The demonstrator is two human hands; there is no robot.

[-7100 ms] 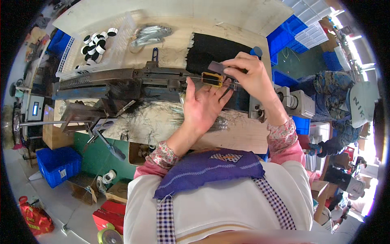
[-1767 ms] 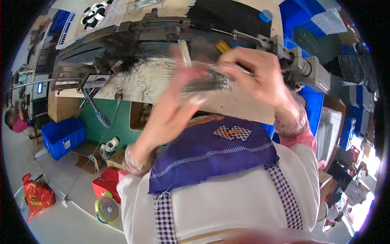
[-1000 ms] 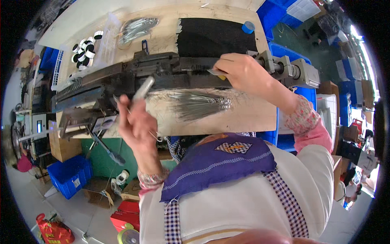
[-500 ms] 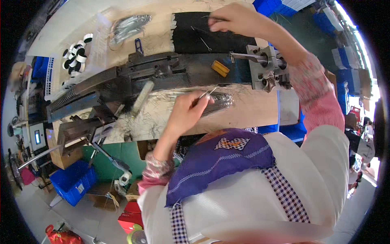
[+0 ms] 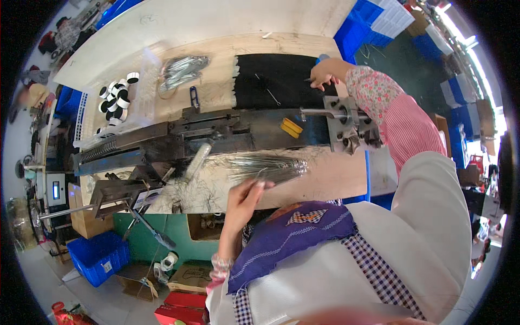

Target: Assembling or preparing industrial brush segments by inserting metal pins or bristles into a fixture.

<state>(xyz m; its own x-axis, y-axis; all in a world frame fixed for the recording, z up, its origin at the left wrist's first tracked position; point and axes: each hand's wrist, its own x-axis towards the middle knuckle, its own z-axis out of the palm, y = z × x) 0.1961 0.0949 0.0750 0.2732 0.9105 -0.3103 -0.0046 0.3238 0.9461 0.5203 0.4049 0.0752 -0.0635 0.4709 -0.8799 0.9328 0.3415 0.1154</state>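
Both hands are at work across the counter (image 5: 336,179). The right hand (image 5: 325,73) reaches far over the long dark machine (image 5: 216,135) to the black mat (image 5: 271,81), its fingers curled at the mat's right edge; whether they pinch anything there is too small to tell. The left hand (image 5: 244,197) sits near the front edge, fingers closed lightly on the near end of the bundle of thin metal wires (image 5: 265,168), which lies fanned on the pale counter just in front of the machine.

To do this step well, I judge the left hand should keep the wire ends pinched together and level, so the fan does not spread further or roll off the front edge. The right arm crosses over the machine's metal end block (image 5: 346,124), so the sleeve is best kept lifted clear of the rod and the fittings there. Loose single wires lie on the black mat; picking one calls for fingertips, not the whole hand.

Smaller things stand well apart: a second wire bundle in a clear bag (image 5: 181,67) at the back, black-and-white tape rolls (image 5: 116,97) to the left, and a small yellow piece (image 5: 291,128) on the machine.
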